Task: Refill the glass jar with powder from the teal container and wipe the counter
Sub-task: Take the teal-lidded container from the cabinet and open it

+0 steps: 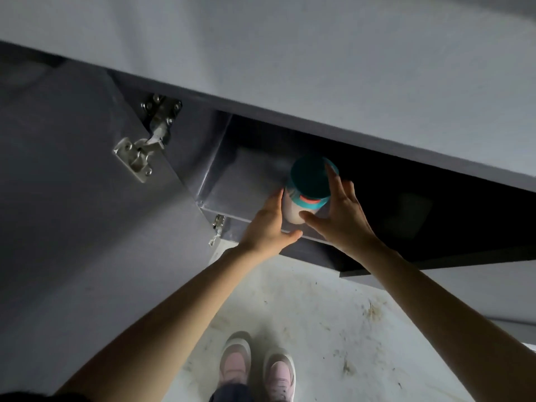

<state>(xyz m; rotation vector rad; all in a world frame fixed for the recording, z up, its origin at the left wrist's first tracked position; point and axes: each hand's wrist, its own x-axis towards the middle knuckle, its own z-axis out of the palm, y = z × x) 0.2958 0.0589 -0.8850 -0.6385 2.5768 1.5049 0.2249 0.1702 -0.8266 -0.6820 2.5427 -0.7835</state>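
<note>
The teal container (308, 185) has a teal lid and a pale body with a red mark. It stands at the front of the shelf inside a low open cabinet (232, 192). My left hand (268, 224) presses against its left side. My right hand (339, 213) wraps its right side, with one finger up on the lid. Both hands hold it between them. The glass jar is not in view.
The grey cabinet door (87, 198) is swung open at the left, with metal hinges (142, 149). The counter's grey underside (319, 68) overhangs the cabinet. Below is a stained white floor (319, 329) with my pink shoes (258, 369).
</note>
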